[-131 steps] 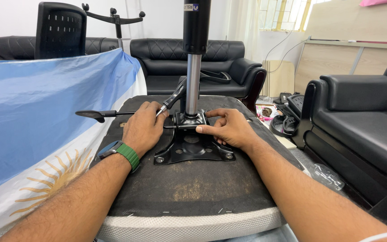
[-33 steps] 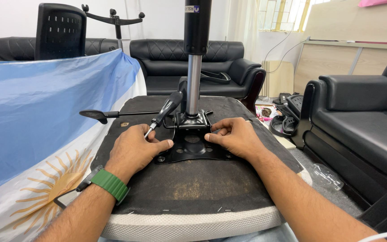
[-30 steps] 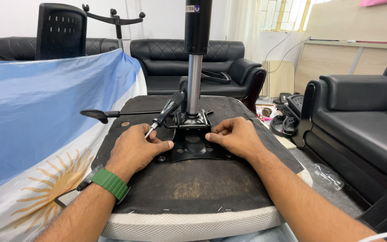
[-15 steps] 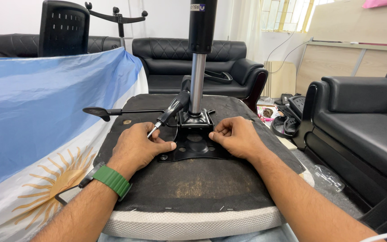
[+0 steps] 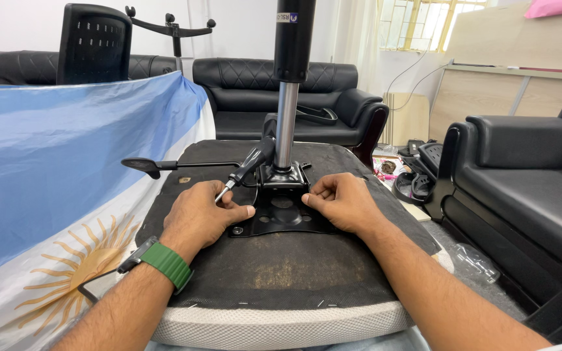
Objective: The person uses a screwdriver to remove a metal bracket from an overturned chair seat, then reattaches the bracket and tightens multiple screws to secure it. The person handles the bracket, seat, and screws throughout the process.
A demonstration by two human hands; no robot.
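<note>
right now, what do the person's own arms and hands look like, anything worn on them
Both forearms are bare, with no sleeves in view. The left hand has a green band round the wrist with a dark watch body on its outer side. The right hand wears no watch, band or glove, and no ring shows on either hand. No cables or markings appear on the arms.

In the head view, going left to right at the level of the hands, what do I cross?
Blue and white cloth with a yellow sun → left hand with the black-handled screwdriver → black metal mounting plate under the chrome gas-lift column → right hand → black leather armchair.
</note>
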